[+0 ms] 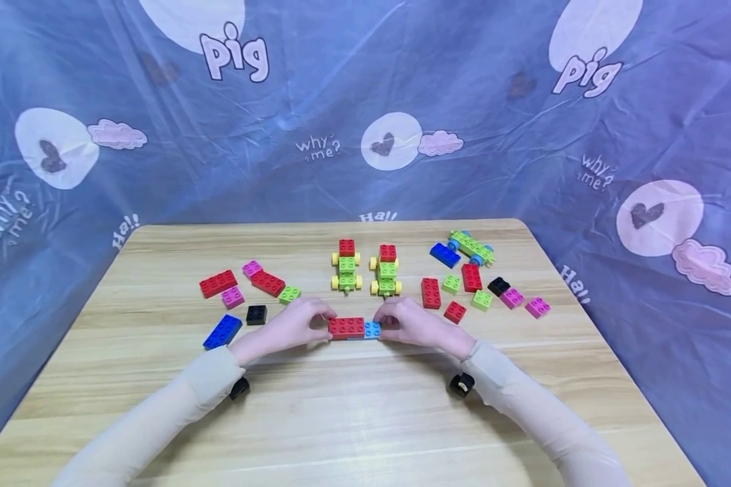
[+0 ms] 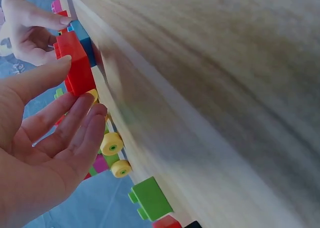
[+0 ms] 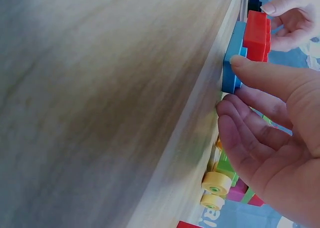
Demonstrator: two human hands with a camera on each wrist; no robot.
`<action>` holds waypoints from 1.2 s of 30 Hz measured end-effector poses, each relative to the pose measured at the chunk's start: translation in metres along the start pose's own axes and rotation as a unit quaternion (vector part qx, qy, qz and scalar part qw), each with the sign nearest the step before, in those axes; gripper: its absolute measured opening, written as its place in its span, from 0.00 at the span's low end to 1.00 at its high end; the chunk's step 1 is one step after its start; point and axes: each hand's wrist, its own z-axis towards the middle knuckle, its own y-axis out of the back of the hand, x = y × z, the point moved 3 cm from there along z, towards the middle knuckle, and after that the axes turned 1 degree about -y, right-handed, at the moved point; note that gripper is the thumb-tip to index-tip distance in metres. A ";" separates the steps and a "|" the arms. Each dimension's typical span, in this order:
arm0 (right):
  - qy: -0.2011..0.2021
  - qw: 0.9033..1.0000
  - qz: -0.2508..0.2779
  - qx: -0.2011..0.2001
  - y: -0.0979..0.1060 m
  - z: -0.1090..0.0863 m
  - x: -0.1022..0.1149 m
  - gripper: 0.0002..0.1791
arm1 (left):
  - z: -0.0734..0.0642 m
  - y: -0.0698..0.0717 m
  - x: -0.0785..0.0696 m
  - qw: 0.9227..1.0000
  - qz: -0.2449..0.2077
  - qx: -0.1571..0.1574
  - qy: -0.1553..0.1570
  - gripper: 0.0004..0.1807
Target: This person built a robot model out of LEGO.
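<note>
The left hand pinches a red brick overlapping the light-blue brick that the right hand pinches; beyond them on the worktop stand toy cars, with loose bricks either side.

Red brick sits offset atop light-blue brick.

Head cam: above and behind grip, faces forward and down, farthest off, gets table and backdrop. Left wrist cam: close, left of grip, sideways, faces right hand. Right wrist cam: close, right of grip, sideways, faces left hand. Wrist views share red brick and blue brick.
</note>
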 end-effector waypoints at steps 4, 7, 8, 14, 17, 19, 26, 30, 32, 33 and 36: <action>0.014 1.000 0.000 -0.013 0.005 -0.003 -0.001 0.13 | -0.001 -0.002 0.001 1.000 -0.003 -0.001 0.009 0.20; 0.027 0.999 -0.007 -0.041 0.014 -0.005 -0.004 0.13 | -0.001 -0.003 0.003 1.000 -0.004 -0.002 0.014 0.20; 0.027 0.998 -0.010 -0.052 0.018 -0.006 -0.005 0.13 | -0.001 -0.004 0.003 1.000 -0.001 -0.003 0.013 0.20; -0.011 0.994 -0.032 -0.105 0.046 -0.019 -0.025 0.13 | -0.001 -0.003 0.004 1.000 0.007 -0.004 0.008 0.20; -0.031 0.992 -0.046 -0.117 0.057 -0.026 -0.037 0.12 | -0.001 -0.003 0.005 1.000 0.005 -0.004 0.012 0.20; -0.043 0.991 -0.058 -0.114 0.063 -0.029 -0.044 0.12 | -0.002 -0.004 0.005 1.000 0.004 -0.004 0.014 0.20; -0.084 0.991 -0.078 -0.064 0.065 -0.037 -0.057 0.12 | -0.004 -0.005 0.004 1.000 -0.001 -0.006 0.014 0.19; -0.073 0.992 -0.087 -0.052 0.060 -0.037 -0.057 0.11 | -0.004 -0.005 0.003 1.000 -0.002 -0.010 0.009 0.19; -0.062 0.993 -0.088 -0.054 0.059 -0.036 -0.056 0.12 | -0.004 -0.005 0.003 1.000 -0.001 -0.010 0.008 0.19; -0.054 0.993 -0.089 -0.058 0.058 -0.035 -0.056 0.13 | -0.003 -0.005 0.003 1.000 -0.001 -0.010 0.008 0.19; -0.035 0.993 -0.091 -0.065 0.056 -0.034 -0.053 0.16 | -0.003 -0.005 0.002 1.000 -0.002 -0.011 0.009 0.19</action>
